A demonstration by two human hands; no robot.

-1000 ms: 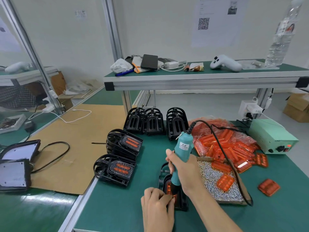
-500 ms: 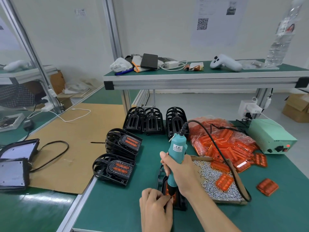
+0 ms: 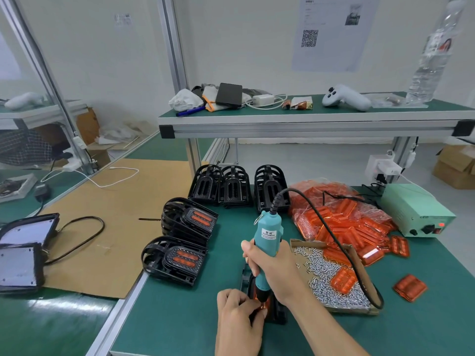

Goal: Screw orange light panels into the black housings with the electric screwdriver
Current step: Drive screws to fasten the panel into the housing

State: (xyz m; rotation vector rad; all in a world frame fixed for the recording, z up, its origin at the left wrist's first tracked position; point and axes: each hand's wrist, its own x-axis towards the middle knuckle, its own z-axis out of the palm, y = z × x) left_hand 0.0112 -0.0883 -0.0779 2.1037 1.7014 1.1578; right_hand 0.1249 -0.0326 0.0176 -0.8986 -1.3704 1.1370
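At the bottom centre of the frame, the left hand (image 3: 237,313) pinches at the orange light panel (image 3: 266,303) seated in a black housing (image 3: 276,314) on the green desk (image 3: 180,317). Just above, the right hand (image 3: 272,268) curls its grip round the teal electric screwdriver (image 3: 266,242), tip down on the panel. Right of it lies a screw tray (image 3: 334,286); beyond, a bag of orange panels (image 3: 341,217).

Two bare hands (image 3: 239,317) and forearms, no sleeves, gloves or jewellery.
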